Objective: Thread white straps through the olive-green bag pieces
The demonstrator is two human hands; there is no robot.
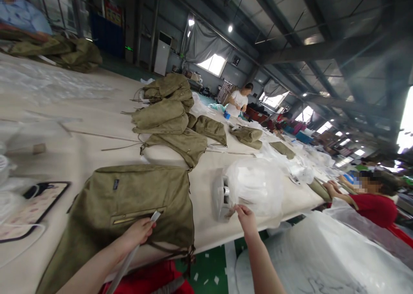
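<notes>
My left hand (138,233) is closed round a long pale flat strip (124,266), whose end sticks out past the fingers over an olive-green backpack (142,190). This bag lies flat on the table, with a brass zip and a small dark label on its face. Thumb and fingers of my right hand (245,218) are pinched together at the near edge of a bundle wrapped in clear plastic (254,186). A grey and white holder-like object (222,195) sits at the bundle's left side. What the right fingers pinch is too small to make out.
Several olive bags (161,115) are piled farther along the table (106,96). A tablet-like board (35,212) with a white cable lies at left. Large white plastic sacks (322,251) stand at right. Co-workers are at the far left, farther down the table, and at right in a red shirt (374,208).
</notes>
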